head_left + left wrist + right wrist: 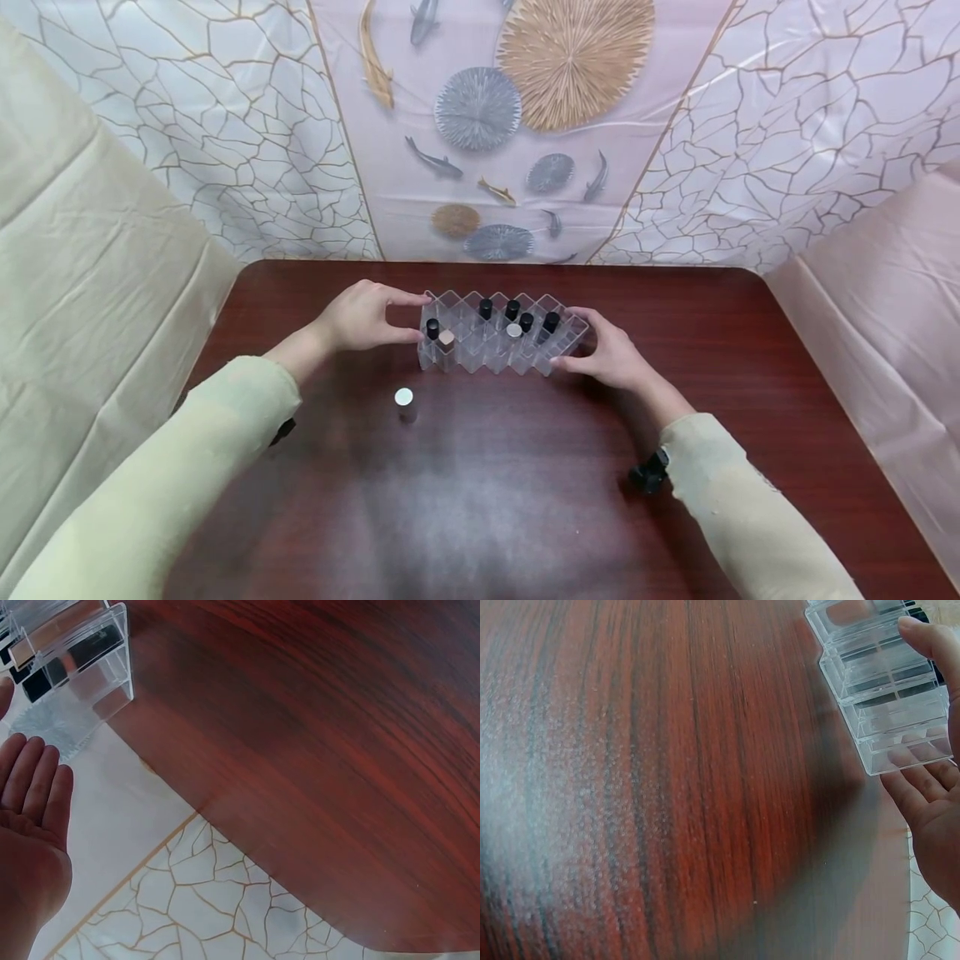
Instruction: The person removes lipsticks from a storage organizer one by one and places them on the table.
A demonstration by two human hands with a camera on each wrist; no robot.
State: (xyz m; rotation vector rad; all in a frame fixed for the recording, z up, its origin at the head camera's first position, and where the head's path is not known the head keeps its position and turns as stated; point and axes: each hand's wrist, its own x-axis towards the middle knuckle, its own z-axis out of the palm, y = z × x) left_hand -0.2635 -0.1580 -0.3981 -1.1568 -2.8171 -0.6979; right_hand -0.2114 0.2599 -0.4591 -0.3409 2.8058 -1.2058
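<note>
A clear plastic lipstick organizer (510, 354) with diamond-shaped compartments stands near the back of the table, between both hands. Several black-capped tubes (486, 309), one with a beige square cap (446, 340) and one with a white top (513, 331) stand in it. At its left end my left hand (363, 317) touches with thumb and forefinger spread and straight. My right hand (611, 354) grips the right end, thumb on the front corner and fingers round the back. In the right wrist view, the thumb overlaps the organizer's (889, 697) front side. A white-topped tube (405, 402) stands in front of the organizer.
The dark red wooden table (480, 500) has a rear edge against a patterned curtain (262, 150). Cream fabric (90, 275) hangs at the left, and pinkish fabric (885, 333) at the right. A black wrist device (651, 472) sits by the right sleeve.
</note>
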